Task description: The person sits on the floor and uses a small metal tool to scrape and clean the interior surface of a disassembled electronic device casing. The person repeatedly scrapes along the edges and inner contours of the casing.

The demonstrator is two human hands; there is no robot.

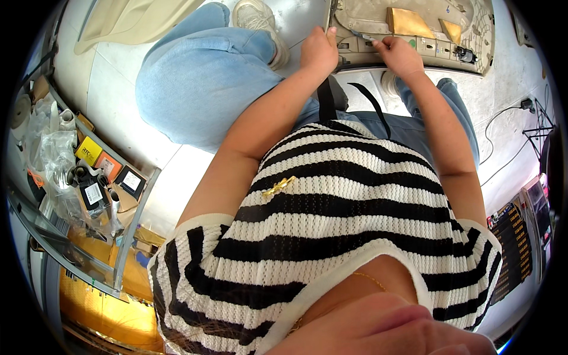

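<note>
A beige car door trim panel [370, 13] lies in front of me at the top right, its ribbed back side showing. At its left edge my left hand [319, 51] is closed, fingers wrapped round the rim. My right hand [401, 57] is closed in a pinch over the panel's near part. Between its thumb and fingers is the end of a thin grey-blue tool [363, 36]; its exact kind is too small to tell. Tan foam pads [409, 23] and a small black fitting [466, 54] sit on the panel, right of that hand.
Another beige panel [133, 22] lies at the upper left, beside my bent knee. A glass-sided shelf [139, 207] with small boxes [89, 151] and plastic bags stands at left. Right of me are a black wire stand [537, 127], a cable [490, 142] and a dark rack [510, 248].
</note>
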